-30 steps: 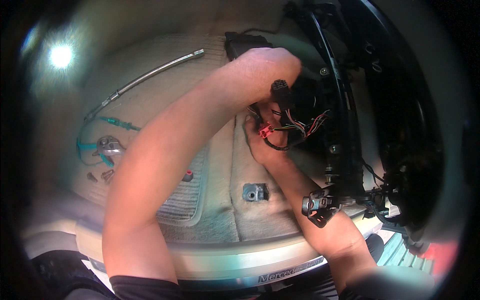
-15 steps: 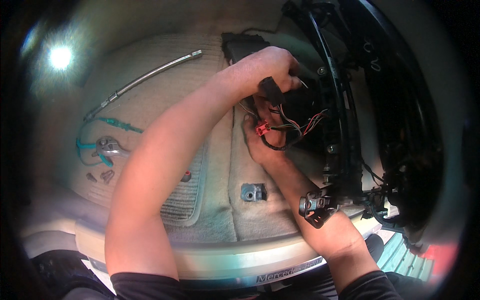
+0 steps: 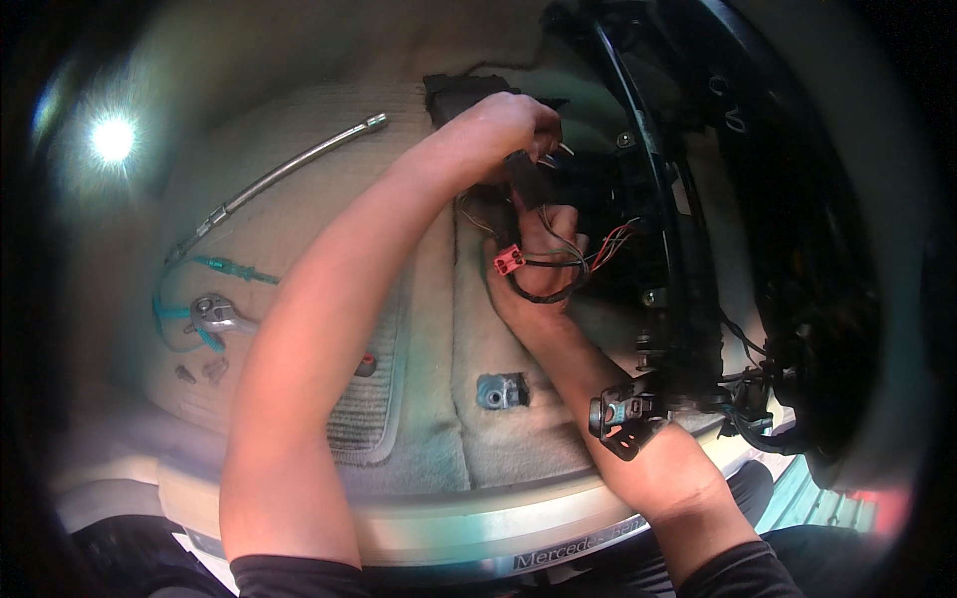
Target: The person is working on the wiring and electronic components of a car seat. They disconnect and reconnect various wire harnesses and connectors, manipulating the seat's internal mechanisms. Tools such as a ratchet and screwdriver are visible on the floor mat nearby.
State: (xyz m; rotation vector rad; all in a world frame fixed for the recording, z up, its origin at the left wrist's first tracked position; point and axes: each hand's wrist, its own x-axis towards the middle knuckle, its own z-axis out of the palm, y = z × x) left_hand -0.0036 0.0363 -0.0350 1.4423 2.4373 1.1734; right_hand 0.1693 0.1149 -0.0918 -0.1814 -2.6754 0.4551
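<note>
My left hand (image 3: 518, 122) reaches over a gap in the beige carpet, its fingers curled closed. A thin white-tipped piece (image 3: 566, 149) pokes out beside these fingers; its other end is hidden. Just below is a black block-shaped connector (image 3: 528, 179) with thin wires running from it. My right hand (image 3: 538, 264) is under the wiring, its fingers bent closed near the connector; what they grip is hidden. Across this hand lie a red connector (image 3: 508, 261), a looped black-wrapped cable (image 3: 546, 297) and red and grey wires (image 3: 610, 246).
A black metal seat frame (image 3: 663, 189) with a bracket (image 3: 623, 414) stands close over my right forearm. On the carpet lie a flexible metal extension bar (image 3: 289, 169), a ratchet (image 3: 214, 314) and a teal test lead (image 3: 234, 268). A bolt mount (image 3: 498, 392) sits in the carpet; a door sill (image 3: 439, 518) runs in front.
Both hands show slightly further left, the red connector and black block with them. The fingers of my right hand now show more beneath the block. The whole view has shifted a little.
</note>
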